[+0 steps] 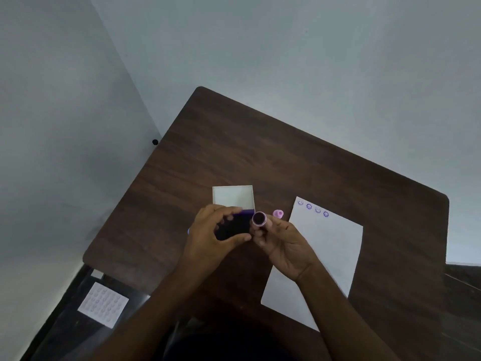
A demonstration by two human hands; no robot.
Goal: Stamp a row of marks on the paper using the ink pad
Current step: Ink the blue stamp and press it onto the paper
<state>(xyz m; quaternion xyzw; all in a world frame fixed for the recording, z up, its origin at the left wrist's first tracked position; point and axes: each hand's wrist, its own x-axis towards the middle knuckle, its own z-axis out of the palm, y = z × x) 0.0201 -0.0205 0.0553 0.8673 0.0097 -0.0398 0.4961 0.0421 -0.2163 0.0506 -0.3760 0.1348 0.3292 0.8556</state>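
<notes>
Down at the far left, off the table's near corner, a pale sheet (103, 305) covered in rows of faint round marks lies on a dark lower surface. Across now to the brown wooden table (260, 152), set against the grey wall. Near its middle sits the ink pad (235, 225), and it's open: the pale lid (233, 195) stands up at the far side, the dark purple pad faces up in front of it. The left hand (210, 238) is right on it, fingers curled over the far edge and thumb hooked around the near side, gripping the pad case and steadying it on the table. Just to the right, the right hand (279, 239) pinches a small round stamp (259, 219) between thumb and fingertips, turned up so its dark, inked face looks at the camera. It's held off the surface, right beside the pad's right edge. Tucked just behind those fingers, a second little pink stamp (278, 213) rests on the table, between the pad and the paper. And further right, the white paper (328, 256) lies angled on the wood, partly under the right wrist. Along its top edge, four purple marks (313, 208) in a row, smiley faces, starting from the sheet's left corner. The rest of the sheet is blank.
</notes>
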